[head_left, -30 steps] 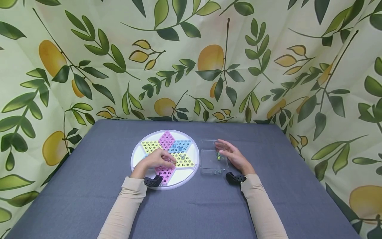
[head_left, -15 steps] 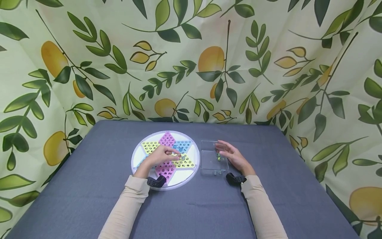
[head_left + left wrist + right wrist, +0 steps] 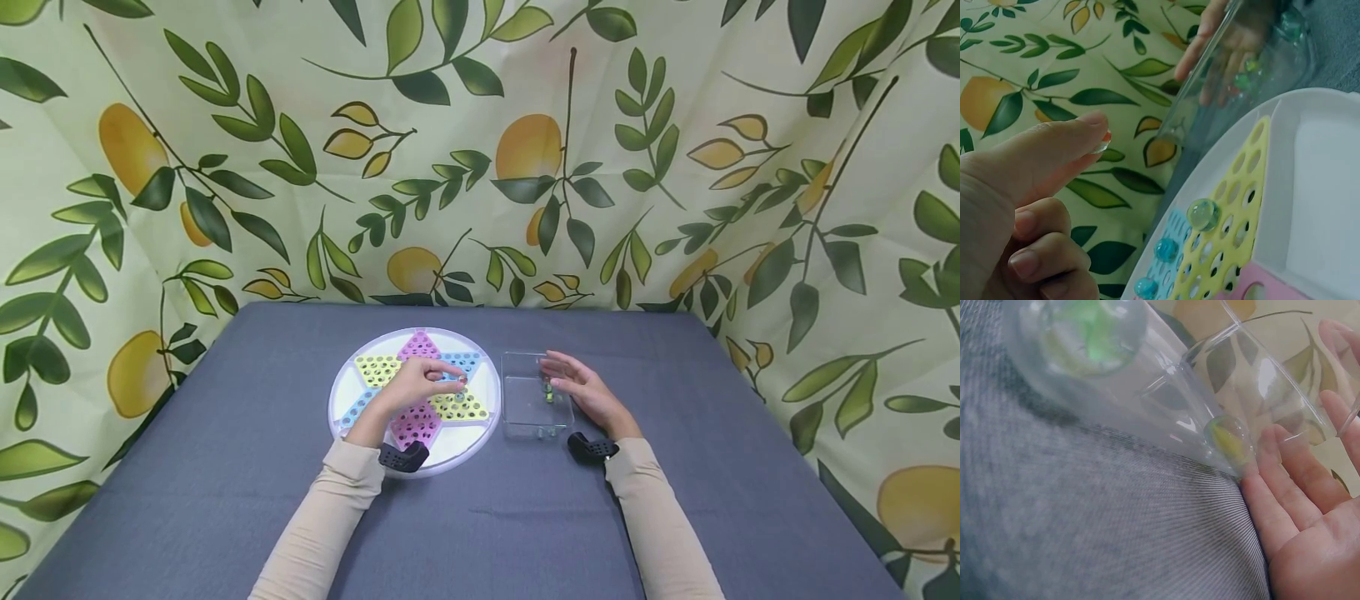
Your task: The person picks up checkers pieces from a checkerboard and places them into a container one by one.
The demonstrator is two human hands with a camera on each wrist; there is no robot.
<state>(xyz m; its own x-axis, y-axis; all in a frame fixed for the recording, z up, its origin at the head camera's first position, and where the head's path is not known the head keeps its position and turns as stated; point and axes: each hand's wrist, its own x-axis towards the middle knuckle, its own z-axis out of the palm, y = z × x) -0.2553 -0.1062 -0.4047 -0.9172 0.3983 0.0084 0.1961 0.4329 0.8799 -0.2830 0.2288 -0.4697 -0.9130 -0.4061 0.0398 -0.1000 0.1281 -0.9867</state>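
Note:
My left hand [image 3: 414, 385] is over the right part of a round white Chinese checkers board [image 3: 467, 442]. Its thumb and forefinger pinch a clear marble with red in it [image 3: 1104, 142], mostly hidden by the fingertips. Below, a pale green marble [image 3: 1202, 214] sits on the yellow section and two blue marbles [image 3: 1166, 249] sit on the blue section. At the right side of a clear plastic box [image 3: 525, 404], my right hand [image 3: 590, 397] rests with fingers extended along the wall. Several marbles are inside, including one with a yellow swirl [image 3: 1229, 442] and a green one [image 3: 1094, 334].
The box stands close against the board's right side on a dark grey cloth-covered table [image 3: 487, 533]. Behind and along the sides hangs a leaf-and-fruit patterned curtain [image 3: 450, 200]. Each wrist carries a black camera mount [image 3: 405, 457].
My left hand has moved right and away from me across the board, from the lower pink section towards the blue and yellow ones, still pinching the marble. The right hand and box have stayed put.

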